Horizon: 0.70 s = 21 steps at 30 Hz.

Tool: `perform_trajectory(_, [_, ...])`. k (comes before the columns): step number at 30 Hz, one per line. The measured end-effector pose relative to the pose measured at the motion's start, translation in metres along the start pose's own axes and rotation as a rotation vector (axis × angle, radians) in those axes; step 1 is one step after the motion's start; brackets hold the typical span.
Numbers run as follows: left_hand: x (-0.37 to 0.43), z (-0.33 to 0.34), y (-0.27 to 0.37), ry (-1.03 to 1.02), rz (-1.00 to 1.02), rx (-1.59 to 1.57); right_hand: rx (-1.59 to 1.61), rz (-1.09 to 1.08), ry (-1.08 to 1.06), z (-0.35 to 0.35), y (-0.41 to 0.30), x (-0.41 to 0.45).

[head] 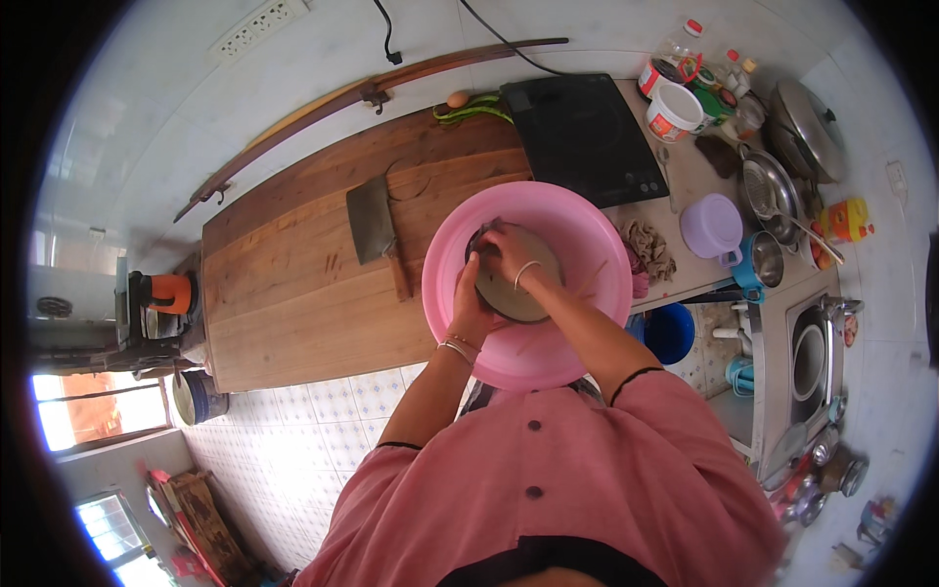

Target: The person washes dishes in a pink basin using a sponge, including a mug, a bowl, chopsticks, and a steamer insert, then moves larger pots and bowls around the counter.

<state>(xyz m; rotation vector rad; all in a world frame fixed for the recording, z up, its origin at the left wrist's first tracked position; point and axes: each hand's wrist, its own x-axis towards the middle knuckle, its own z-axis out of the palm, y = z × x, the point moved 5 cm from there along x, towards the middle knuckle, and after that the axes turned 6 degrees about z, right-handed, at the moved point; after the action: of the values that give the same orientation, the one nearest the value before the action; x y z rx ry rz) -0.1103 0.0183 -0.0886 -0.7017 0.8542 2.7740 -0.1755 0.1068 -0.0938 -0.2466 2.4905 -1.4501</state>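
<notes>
A wide pink plastic basin sits at the table's near edge, in front of my body. Inside it is a round, dark-rimmed vessel with a greyish inside, perhaps a pot or bowl. My left hand grips the vessel's left rim, thumb up. At the far left of that rim, the fingers of my right hand are bent around a dark grey crumpled piece, perhaps cloth; my hands partly hide it. Thin brownish strips lie in the basin beside the vessel.
On the wooden tabletop, a cleaver lies left of the basin. Behind are an induction cooker, green peppers and an egg. To the right are a crumpled cloth, a lilac lidded container and a sink.
</notes>
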Motion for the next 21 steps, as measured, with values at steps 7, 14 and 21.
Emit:
perform_trajectory(7, [-0.003, 0.0, 0.0, 0.059, -0.022, 0.051, -0.096, 0.338, 0.275, -0.013, 0.076, -0.012])
perform_trajectory(14, [-0.002, -0.001, -0.006, 0.039, -0.149, 0.084, 0.238, 0.373, 0.23, -0.006, 0.011, 0.0])
perform_trajectory(21, [0.003, -0.015, -0.009, 0.044, -0.194, 0.013, 0.754, 0.346, -0.446, 0.013, 0.005, -0.051])
